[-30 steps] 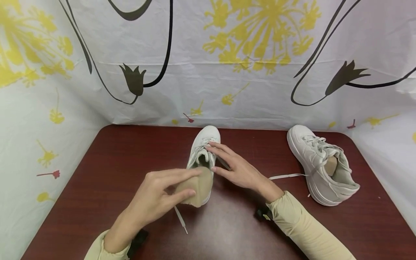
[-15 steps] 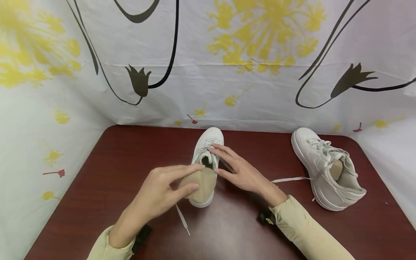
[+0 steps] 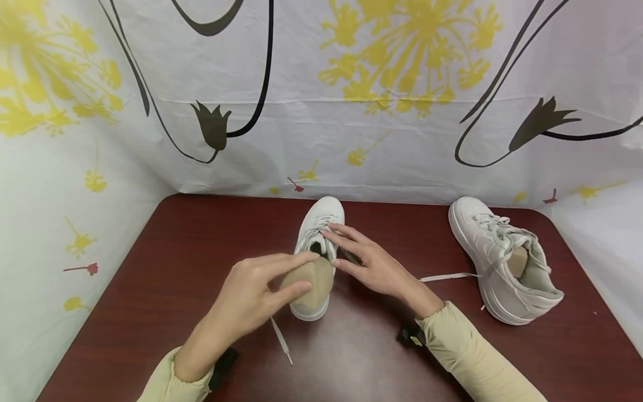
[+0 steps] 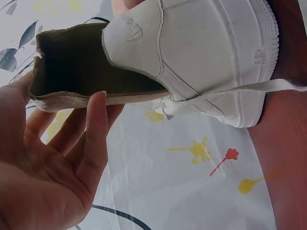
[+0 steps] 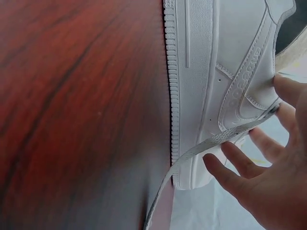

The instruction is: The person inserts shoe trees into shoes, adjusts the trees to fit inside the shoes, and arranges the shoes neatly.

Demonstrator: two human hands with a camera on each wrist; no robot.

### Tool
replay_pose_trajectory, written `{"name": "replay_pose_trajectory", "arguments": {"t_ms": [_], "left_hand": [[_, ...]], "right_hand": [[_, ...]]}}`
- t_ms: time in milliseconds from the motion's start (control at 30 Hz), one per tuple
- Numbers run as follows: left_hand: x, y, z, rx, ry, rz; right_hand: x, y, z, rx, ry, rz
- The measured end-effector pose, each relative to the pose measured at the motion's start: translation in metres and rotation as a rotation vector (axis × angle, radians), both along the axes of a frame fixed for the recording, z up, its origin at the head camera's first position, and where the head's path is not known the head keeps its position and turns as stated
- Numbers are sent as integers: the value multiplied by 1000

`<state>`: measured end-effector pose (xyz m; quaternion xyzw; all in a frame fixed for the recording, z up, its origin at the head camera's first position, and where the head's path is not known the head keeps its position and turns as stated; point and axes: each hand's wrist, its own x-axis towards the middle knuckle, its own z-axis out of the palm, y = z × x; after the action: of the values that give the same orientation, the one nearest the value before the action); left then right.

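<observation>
A white sneaker (image 3: 318, 214) stands on the table with its toe pointing away. A tan hollow cardboard shoe insert (image 3: 311, 279) sits partly in its opening and sticks up above the heel. My left hand (image 3: 256, 287) pinches the insert's wall between thumb and fingers; the left wrist view shows the insert's dark hollow inside (image 4: 72, 60). My right hand (image 3: 374, 262) rests against the sneaker's right side, fingertips at the laces and thumb at the collar. A loose shoelace (image 5: 206, 143) passes by the right fingers in the right wrist view.
A second white sneaker (image 3: 502, 262) stands at the right with a tan insert (image 3: 517, 262) inside and a lace trailing left. Another lace end (image 3: 283, 340) lies near the first sneaker's heel. A patterned white cloth (image 3: 351, 139) hangs behind the dark red table (image 3: 216, 240).
The left hand has moved the insert slightly forward and down into the sneaker's opening, so more of the heel shows. The right hand keeps its place on the sneaker. The head view shifts slightly.
</observation>
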<state>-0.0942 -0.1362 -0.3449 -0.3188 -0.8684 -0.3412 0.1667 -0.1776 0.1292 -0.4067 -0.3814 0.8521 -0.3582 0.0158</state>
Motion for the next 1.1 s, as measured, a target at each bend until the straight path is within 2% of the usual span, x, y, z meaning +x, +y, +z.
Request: {"name": "replay_pose_trajectory", "arguments": {"t_ms": [267, 467, 633, 733, 867, 1100], "left_hand": [[0, 2, 0, -7, -61, 32], [-2, 4, -3, -5, -78, 31], [-7, 6, -6, -9, -82, 36], [-12, 5, -8, -8, -80, 13], [-16, 0, -8, -22, -89, -51], [-20, -12, -5, -109, -130, -126]], "right_hand": [[1, 0, -1, -3, 2, -5], [0, 0, -2, -9, 6, 3], [-1, 1, -2, -29, 15, 3], [-1, 1, -2, -34, 9, -1], [-1, 1, -2, -30, -13, -3], [0, 0, -1, -31, -19, -6]]}}
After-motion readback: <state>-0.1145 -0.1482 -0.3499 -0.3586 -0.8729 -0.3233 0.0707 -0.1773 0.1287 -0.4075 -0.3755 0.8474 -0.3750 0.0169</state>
